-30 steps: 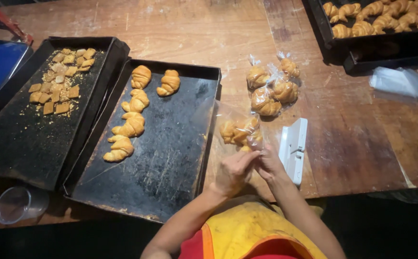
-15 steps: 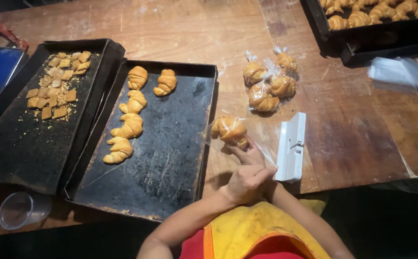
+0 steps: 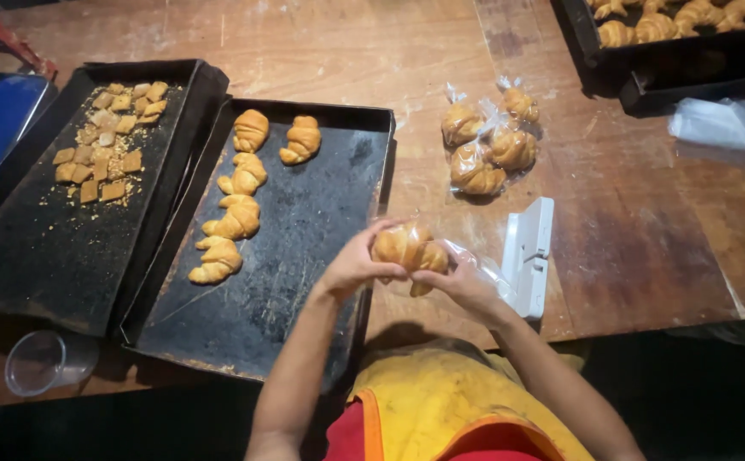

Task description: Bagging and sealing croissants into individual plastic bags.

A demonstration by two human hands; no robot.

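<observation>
Both hands meet just above the near edge of the wooden counter (image 3: 645, 239), sharing one bagged croissant (image 3: 406, 249). The left hand (image 3: 351, 266) has its grip closed over the pastry's left end, fingers curled on top. The right hand (image 3: 462, 286) pinches from below and to the right, where the clear plastic bag (image 3: 479, 265) trails off toward the white bag sealer (image 3: 528, 254) lying just beside it. The croissant's long axis runs roughly left to right, spanning the gap between the two hands, so neither is nearer. To the left sits a dark baking tray (image 3: 304, 256) with loose croissants (image 3: 240, 183); beyond lie four bagged croissants (image 3: 487, 141), well apart from the hands
</observation>
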